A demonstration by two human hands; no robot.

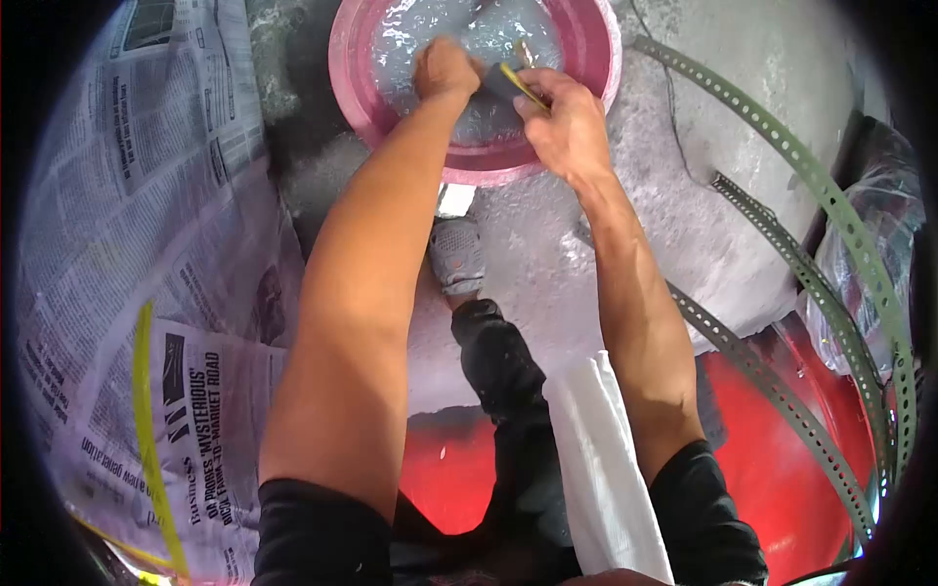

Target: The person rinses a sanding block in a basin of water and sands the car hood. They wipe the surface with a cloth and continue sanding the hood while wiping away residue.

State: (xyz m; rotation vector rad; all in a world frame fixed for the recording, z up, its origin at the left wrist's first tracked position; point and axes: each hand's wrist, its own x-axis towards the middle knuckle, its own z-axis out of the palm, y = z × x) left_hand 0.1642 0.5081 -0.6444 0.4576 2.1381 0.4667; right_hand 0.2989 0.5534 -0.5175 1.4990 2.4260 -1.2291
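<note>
A pink basin (pixel 354 93) of cloudy, rippling water (pixel 399 59) stands on the floor at the top of the head view. My right hand (pixel 567 122), over its near right side, grips a dark grey flat piece with a yellow edge (pixel 502 84) between thumb and fingers. The far end of that piece reaches close to my left hand (pixel 447 70), which is closed in a fist above the water. Its fingertips are turned away, so I cannot tell what they hold.
Perforated metal strips (pixel 782 142) curve along the right, near a clear plastic bag (pixel 870 244). Newspaper sheets (pixel 176 225) with yellow tape (pixel 149 420) cover the left. My shoe (pixel 457 256) is just below the basin. A white cloth (pixel 601 469) hangs between my arms, above a red surface (pixel 772 439).
</note>
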